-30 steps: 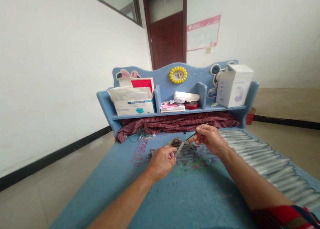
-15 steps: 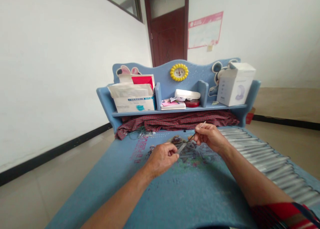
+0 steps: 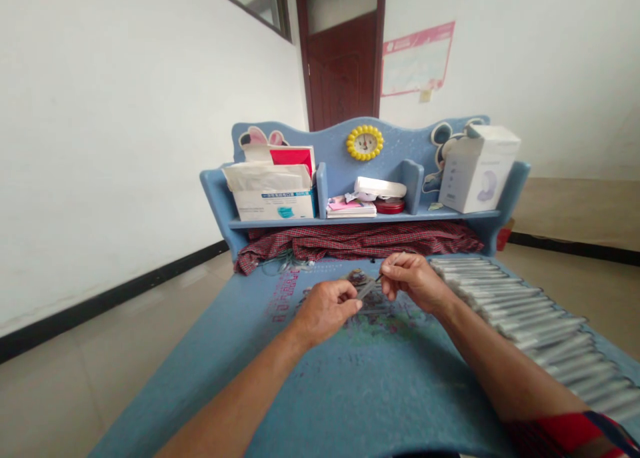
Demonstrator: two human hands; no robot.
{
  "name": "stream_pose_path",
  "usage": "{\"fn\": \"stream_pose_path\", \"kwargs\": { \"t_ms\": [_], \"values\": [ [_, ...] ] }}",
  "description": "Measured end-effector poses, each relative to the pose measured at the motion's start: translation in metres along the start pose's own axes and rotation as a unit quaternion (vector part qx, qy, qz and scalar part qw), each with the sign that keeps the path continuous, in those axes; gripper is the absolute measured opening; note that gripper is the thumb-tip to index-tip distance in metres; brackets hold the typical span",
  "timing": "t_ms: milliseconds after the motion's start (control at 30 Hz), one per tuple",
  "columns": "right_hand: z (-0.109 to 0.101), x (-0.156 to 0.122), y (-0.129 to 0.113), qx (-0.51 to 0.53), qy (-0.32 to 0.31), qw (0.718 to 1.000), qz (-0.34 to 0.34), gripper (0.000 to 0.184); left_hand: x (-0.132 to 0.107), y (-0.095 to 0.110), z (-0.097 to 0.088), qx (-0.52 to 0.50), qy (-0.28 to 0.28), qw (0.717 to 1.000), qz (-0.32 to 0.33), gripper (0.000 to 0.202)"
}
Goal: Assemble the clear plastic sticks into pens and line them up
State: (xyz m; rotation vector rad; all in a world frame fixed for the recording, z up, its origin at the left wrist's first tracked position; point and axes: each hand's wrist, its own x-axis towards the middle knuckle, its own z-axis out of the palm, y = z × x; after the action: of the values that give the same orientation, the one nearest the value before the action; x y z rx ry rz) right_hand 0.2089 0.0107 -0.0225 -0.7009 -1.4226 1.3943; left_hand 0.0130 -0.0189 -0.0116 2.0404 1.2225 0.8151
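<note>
Over a blue desk (image 3: 380, 385), my left hand (image 3: 325, 308) is closed in a pinch on a grey pen barrel (image 3: 367, 291). Just to its right, my right hand (image 3: 413, 279) pinches a thin pen refill (image 3: 395, 263) whose lower end meets the barrel's open end. The two hands sit close together above the printed picture on the desk's middle.
A long row of grey pens (image 3: 520, 315) lies along the desk's right side. At the back stands a blue shelf (image 3: 365, 221) with a mask box (image 3: 273, 198), a white carton (image 3: 477, 171), a yellow clock (image 3: 365, 143) and a plaid cloth (image 3: 360, 241) beneath.
The two hands have drawn closer together, and the refill has gone further into the barrel. The view has shifted slightly.
</note>
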Motion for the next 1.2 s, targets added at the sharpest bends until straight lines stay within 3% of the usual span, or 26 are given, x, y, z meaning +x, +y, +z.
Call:
{"fn": "stream_pose_path", "kwargs": {
  "t_ms": [167,333,433,533,733,800,900,1033,1200],
  "values": [
    [0.011,-0.001,-0.001,-0.015,-0.031,0.999,-0.005,0.047,0.003,0.001,-0.007,-0.173,0.049,0.984,-0.014,0.013],
    [0.005,0.006,0.018,-0.132,0.043,0.989,0.042,0.027,0.006,-0.001,-0.024,-0.278,0.149,0.949,-0.012,0.024],
    [0.005,0.009,0.035,-0.273,0.040,0.960,0.047,0.017,0.007,-0.005,-0.030,-0.297,0.169,0.940,-0.009,0.027],
    [0.011,0.011,0.044,-0.409,0.019,0.912,0.014,0.017,0.007,-0.009,-0.032,-0.303,0.182,0.935,-0.009,0.027],
    [0.012,0.019,0.037,-0.591,0.037,0.806,0.013,0.021,0.009,-0.016,-0.038,-0.306,0.199,0.931,-0.021,0.026],
    [0.010,0.021,0.034,-0.618,0.049,0.784,0.029,0.021,0.010,-0.021,-0.042,-0.307,0.211,0.928,-0.020,0.026],
    [0.016,0.021,0.030,-0.617,0.018,0.786,0.036,0.020,0.012,-0.028,-0.046,-0.309,0.226,0.924,-0.020,0.025],
    [0.043,0.023,0.028,-0.617,-0.076,0.783,0.006,0.019,0.014,-0.035,-0.048,-0.300,0.250,0.920,-0.042,0.022],
    [0.064,0.043,0.026,-0.653,-0.059,0.755,0.014,0.021,0.014,-0.037,-0.048,-0.282,0.266,0.920,-0.059,0.018]
  ]
}}
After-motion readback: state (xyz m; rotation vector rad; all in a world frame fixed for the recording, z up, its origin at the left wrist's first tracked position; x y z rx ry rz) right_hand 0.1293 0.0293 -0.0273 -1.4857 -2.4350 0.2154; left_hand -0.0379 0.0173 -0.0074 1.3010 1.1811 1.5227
